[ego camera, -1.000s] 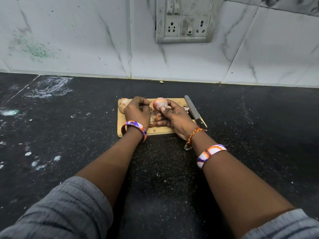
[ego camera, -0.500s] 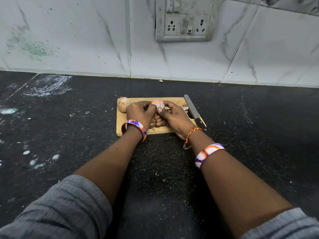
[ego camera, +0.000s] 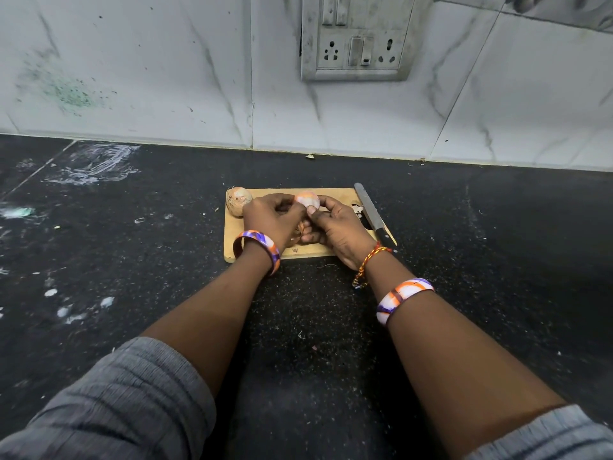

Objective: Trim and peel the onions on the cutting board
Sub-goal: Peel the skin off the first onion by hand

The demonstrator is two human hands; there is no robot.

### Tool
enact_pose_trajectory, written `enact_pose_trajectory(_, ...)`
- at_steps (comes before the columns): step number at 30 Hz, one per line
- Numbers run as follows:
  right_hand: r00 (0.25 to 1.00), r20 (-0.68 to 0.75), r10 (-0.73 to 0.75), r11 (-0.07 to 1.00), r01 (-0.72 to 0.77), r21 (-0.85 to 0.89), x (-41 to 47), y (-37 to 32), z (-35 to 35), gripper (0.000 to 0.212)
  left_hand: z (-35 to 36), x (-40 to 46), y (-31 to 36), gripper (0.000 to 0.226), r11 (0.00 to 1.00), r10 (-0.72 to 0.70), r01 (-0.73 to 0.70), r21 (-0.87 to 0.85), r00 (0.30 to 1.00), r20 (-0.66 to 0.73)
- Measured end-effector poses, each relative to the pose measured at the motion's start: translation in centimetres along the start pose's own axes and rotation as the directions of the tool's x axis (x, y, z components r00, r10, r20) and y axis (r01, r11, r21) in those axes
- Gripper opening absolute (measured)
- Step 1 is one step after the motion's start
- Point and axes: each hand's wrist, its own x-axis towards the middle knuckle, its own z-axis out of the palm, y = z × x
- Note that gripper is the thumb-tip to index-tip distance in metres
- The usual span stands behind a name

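A small wooden cutting board lies on the black counter. Over its middle, my right hand holds a pale pink, partly peeled onion between thumb and fingers. My left hand has its fingers curled against the onion's left side and pinches at its skin. A second onion in brown skin sits on the board's far left corner. A knife lies along the board's right edge, blade pointing away from me. Bits of onion skin lie beside the blade, and more skin shows under my hands.
The black stone counter carries white smears and crumbs on its left side. A tiled wall with a switch and socket plate rises behind the board. A small scrap lies at the wall's foot.
My left hand moved right onto the onion in my right hand, uncovering the brown onion at the board's corner. Both hands now close round the pink onion.
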Motion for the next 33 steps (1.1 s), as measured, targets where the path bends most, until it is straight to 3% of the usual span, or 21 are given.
enact_pose_trajectory(11,1.000,0.006,-0.015,0.995,0.015,-0.094,-0.04,0.16,-0.06,0.031,-0.03,0.16,0.01,0.023,0.998,-0.050,0.051,0.032,0.998,-0.029)
enact_pose_trajectory(18,1.000,0.004,-0.007,0.999,0.007,0.032,-0.03,-0.01,0.09,0.016,-0.13,0.57,-0.24,0.018,0.995,-0.071,0.067,-0.068,0.996,-0.056)
enact_pose_trajectory(27,1.000,-0.001,-0.027,0.999,0.027,0.028,0.08,0.20,-0.05,0.016,-0.03,0.44,-0.51,0.021,0.996,-0.009,0.010,-0.090,1.000,0.013)
enact_pose_trajectory(33,0.999,-0.037,-0.036,0.999,0.035,-0.025,0.14,0.37,0.04,0.025,0.11,0.06,-0.28,0.016,0.999,0.036,-0.038,-0.016,0.997,-0.074)
